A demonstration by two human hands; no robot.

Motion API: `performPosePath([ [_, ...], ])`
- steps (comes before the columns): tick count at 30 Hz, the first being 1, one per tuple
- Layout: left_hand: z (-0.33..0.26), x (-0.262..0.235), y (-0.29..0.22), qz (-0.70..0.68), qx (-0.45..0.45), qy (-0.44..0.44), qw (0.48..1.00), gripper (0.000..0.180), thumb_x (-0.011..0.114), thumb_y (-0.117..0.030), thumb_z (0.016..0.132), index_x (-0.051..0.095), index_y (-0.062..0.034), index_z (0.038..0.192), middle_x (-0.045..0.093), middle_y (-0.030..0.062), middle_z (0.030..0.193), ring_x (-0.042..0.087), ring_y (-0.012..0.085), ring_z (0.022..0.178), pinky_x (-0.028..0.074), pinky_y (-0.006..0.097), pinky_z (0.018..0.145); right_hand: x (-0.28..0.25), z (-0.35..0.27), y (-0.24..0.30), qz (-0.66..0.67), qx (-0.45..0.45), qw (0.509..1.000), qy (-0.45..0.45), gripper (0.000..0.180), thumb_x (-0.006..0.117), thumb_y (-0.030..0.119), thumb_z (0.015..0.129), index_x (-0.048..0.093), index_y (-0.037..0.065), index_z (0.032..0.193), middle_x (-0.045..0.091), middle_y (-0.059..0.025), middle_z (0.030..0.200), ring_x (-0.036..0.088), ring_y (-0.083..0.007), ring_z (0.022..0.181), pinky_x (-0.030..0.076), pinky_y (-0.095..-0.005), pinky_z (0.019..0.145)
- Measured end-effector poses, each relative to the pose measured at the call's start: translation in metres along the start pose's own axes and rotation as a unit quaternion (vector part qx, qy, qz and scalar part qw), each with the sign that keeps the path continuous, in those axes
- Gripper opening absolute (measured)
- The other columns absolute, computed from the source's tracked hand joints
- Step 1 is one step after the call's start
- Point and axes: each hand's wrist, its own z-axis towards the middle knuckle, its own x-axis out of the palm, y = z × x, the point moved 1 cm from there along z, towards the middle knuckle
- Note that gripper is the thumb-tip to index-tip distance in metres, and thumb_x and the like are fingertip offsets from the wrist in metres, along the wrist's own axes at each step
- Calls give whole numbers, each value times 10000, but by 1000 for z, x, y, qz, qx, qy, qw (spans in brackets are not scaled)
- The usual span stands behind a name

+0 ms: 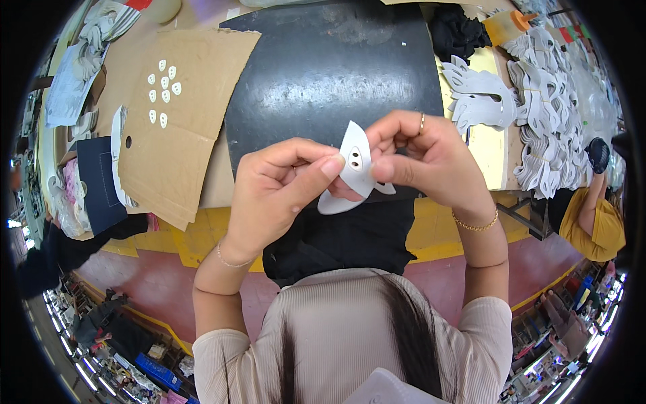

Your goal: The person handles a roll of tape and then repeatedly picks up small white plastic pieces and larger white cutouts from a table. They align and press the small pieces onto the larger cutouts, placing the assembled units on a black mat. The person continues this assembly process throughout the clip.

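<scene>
A white cut piece point(354, 138) with a pointed tip is held up between my two hands, over the near edge of a black mat point(330, 74). On its face sits a small white oval patch point(355, 160) with two dark holes. My left hand point(286, 175) pinches the piece at its left side, thumb beside the patch. With thumb and fingers closed, my right hand point(420, 158) grips its right side. A lower flap of the same white material hangs below my fingers; how it joins the piece is partly hidden.
Several small white patches lie on a cardboard sheet point(192, 81) at left. Stacked white cut pieces point(548, 108) and a loose white piece point(481, 94) stand at right, near a yellow bottle point(508, 27) and black cloth point(457, 32). Another person's arm point(592, 205) shows at far right.
</scene>
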Motion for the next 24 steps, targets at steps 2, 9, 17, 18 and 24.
performPosePath([
  [2,2,-2,1,-7,-11,-1,1000,178,631,-55,1022,683,91,1110,741,159,987,744,215,910,593,303,818,-1,-5,-10,-76,-72,995,-2,159,795,114,906,685,12,959,675,4,846,609,-52,791,499,-212,689],
  [9,3,-2,7,-12,-23,-2,1000,184,643,-59,1016,681,90,1119,740,142,994,736,199,921,591,305,811,1,-6,-2,-68,35,997,-8,139,797,108,896,688,28,930,670,15,853,591,-55,797,488,-220,725],
  [17,20,-9,10,-7,80,17,997,489,736,-186,970,560,40,1366,656,140,1263,674,192,1077,505,314,968,-6,-2,-3,-117,-14,993,-34,167,798,128,908,667,28,937,630,27,876,559,-48,789,446,-197,711],
  [18,23,-15,17,17,83,29,996,560,761,-216,951,534,30,1400,636,133,1305,651,200,1133,483,327,1003,-8,-1,2,-101,-44,994,-27,190,770,127,938,637,14,1014,661,-18,878,612,-70,786,501,-213,716],
  [24,24,-11,29,242,139,89,956,616,869,-118,779,641,-82,1351,682,82,1259,631,175,1097,495,314,907,-6,3,35,-36,-124,988,-81,235,739,194,978,597,14,1030,659,-14,911,628,-51,835,505,-206,727],
])
